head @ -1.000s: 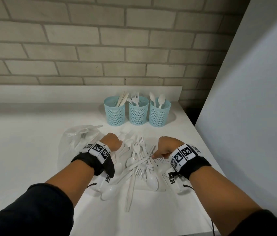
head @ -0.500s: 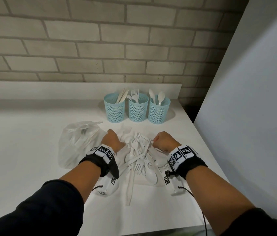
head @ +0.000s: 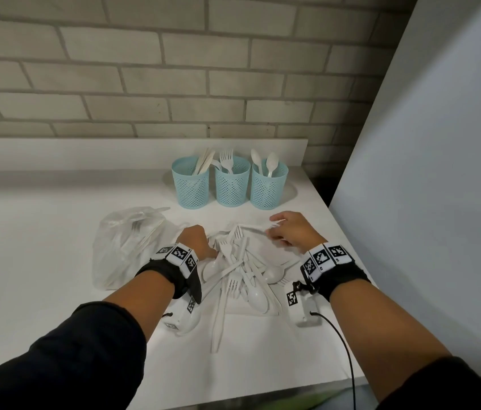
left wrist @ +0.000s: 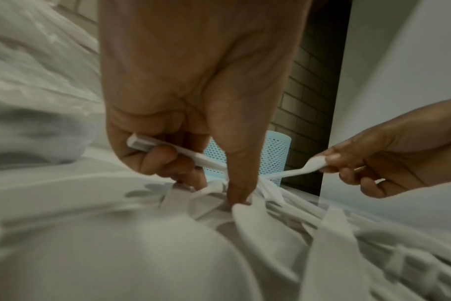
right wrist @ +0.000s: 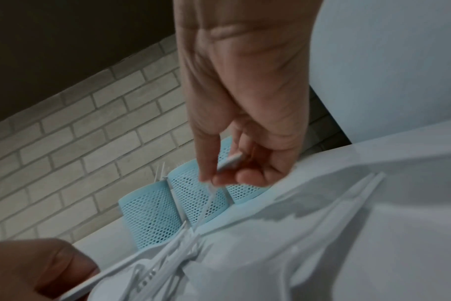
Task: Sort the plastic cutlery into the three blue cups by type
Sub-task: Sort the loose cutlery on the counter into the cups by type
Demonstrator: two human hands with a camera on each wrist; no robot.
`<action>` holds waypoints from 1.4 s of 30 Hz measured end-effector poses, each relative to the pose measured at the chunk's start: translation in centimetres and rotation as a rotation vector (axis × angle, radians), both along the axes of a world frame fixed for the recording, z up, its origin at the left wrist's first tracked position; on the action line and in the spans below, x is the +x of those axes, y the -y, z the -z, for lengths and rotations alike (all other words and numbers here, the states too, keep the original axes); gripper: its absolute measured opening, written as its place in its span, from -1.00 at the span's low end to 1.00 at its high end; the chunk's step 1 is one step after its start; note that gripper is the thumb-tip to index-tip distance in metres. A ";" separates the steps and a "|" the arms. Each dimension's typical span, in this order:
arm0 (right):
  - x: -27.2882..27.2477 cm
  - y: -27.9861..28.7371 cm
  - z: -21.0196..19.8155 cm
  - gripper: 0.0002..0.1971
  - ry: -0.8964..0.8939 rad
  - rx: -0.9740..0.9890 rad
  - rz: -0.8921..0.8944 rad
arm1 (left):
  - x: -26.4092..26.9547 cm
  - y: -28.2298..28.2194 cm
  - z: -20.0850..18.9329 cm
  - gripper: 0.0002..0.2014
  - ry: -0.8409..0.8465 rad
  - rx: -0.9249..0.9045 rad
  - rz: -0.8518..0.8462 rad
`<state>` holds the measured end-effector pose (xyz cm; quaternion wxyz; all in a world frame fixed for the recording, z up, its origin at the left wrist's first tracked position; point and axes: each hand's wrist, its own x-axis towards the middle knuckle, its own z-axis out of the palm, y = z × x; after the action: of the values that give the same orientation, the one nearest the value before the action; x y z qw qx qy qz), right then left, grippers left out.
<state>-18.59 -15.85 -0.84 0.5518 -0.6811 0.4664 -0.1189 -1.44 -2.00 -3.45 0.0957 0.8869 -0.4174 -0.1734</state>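
Observation:
Three blue mesh cups stand in a row at the back: the left cup point(head: 191, 184) holds knives, the middle cup point(head: 232, 183) forks, the right cup point(head: 268, 186) spoons. A pile of white plastic cutlery point(head: 242, 273) lies in front of me. My left hand point(head: 196, 239) is at the pile's left edge; its curled fingers grip a white handle point(left wrist: 165, 147) while the index finger point(left wrist: 237, 183) points down into the pile. My right hand point(head: 280, 229) hovers over the pile's far right and pinches a white utensil point(left wrist: 307, 166); blur hides its type.
A clear plastic bag point(head: 129, 244) holding more cutlery lies left of the pile. A grey panel point(head: 425, 173) rises along the white counter's right edge point(head: 351, 261). A brick wall backs the low ledge point(head: 115, 152) behind the cups.
My right hand has risen off the pile's right side and moved toward the cups, pulling a white utensil out. My left hand stays at the pile's left edge.

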 end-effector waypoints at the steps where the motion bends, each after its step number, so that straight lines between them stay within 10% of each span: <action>1: -0.2 0.2 0.1 -0.74 0.092 0.015 0.068 | -0.1 0.0 0.0 -0.57 -0.006 0.002 -0.004; 14: -0.2 -0.3 -2.6 -0.86 0.798 0.164 0.303 | 0.0 0.6 0.1 -0.57 0.083 -0.017 -0.023; 18: -0.8 -0.5 -3.1 -0.96 0.492 -0.037 -0.010 | 0.3 0.6 0.3 -0.57 0.017 -0.059 -0.086; 25: -2.4 -0.7 -1.9 -0.67 -0.776 -0.407 -0.729 | 0.4 0.6 0.6 -0.61 -0.065 -0.149 -0.140; 34: -2.5 -1.5 -0.8 -0.90 -0.603 -0.486 -0.593 | 0.9 0.8 0.2 -0.58 -0.164 -0.150 -0.178; 42: -0.9 -3.7 -0.2 -0.59 -0.706 -0.456 -0.692 | 1.5 1.1 0.2 -0.48 -0.272 -0.118 -0.174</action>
<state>-19.44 -12.18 -0.61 0.2066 -0.8958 0.3342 0.2077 0.08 -3.10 -3.68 0.2179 0.8810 -0.3315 -0.2578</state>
